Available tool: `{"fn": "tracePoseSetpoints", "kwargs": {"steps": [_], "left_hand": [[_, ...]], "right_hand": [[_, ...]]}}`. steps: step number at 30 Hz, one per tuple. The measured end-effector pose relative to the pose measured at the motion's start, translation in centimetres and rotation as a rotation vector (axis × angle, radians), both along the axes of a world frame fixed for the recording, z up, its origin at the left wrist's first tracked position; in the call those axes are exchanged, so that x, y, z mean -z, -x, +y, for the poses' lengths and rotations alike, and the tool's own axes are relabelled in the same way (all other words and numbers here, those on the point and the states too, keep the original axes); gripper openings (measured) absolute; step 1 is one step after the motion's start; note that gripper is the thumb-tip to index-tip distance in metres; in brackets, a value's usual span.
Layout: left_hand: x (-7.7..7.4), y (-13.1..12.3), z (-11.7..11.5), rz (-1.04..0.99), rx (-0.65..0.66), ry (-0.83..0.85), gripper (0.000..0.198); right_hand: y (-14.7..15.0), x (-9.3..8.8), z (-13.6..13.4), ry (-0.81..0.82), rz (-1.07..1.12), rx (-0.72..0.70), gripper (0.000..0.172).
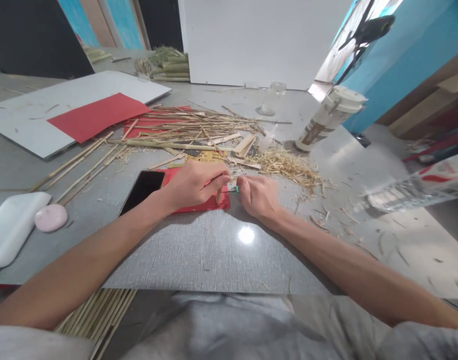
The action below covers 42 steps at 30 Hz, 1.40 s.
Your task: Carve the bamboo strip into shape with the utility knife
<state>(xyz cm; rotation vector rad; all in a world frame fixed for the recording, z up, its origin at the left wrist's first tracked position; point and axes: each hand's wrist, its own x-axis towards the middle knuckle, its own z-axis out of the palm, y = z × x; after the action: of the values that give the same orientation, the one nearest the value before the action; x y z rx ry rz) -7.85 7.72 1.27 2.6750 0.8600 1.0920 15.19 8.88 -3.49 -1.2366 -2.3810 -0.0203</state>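
My left hand (199,182) is closed, pinching a short flat brown strip (219,195) that looks like straw or wood and stands nearly upright. Facing it, my right hand (258,194) is closed around a small tool with a green handle (237,189). The tool's thin dark tip points left towards the strip; whether it touches the strip I cannot tell. Beneath my left hand lies a red sheet (184,207). A yellow printed card or paper (207,156) is just beyond my fingers. Most of the tool is hidden in my right fist.
A black phone (142,191) lies left of my left hand. Farther back are dry stalks (191,124), a pile of straw shavings (291,167) and a red card (99,117) on a white board (30,117). A white canister (330,117) and a plastic bottle (412,192) are on the right.
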Motion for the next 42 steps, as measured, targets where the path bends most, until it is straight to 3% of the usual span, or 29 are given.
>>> {"fn": "tracePoseSetpoints", "kwargs": {"steps": [12,18,27,42], "left_hand": [[0.29,0.17,0.32,-0.01,-0.009,0.018,0.036],[0.3,0.19,0.49,-0.002,-0.034,-0.013,0.038],[0.06,-0.02,0.09,-0.038,-0.015,0.067,0.039],[0.41,-0.13,0.12,-0.05,-0.038,0.047,0.038]], "right_hand": [[0.29,-0.26,-0.31,0.026,-0.085,0.055,0.064],[0.68,-0.38,-0.46,0.021,-0.127,0.021,0.057],[0.3,-0.35,-0.35,0.008,-0.101,0.045,0.063],[0.46,-0.41,-0.6,0.03,-0.177,0.031,0.06]]}}
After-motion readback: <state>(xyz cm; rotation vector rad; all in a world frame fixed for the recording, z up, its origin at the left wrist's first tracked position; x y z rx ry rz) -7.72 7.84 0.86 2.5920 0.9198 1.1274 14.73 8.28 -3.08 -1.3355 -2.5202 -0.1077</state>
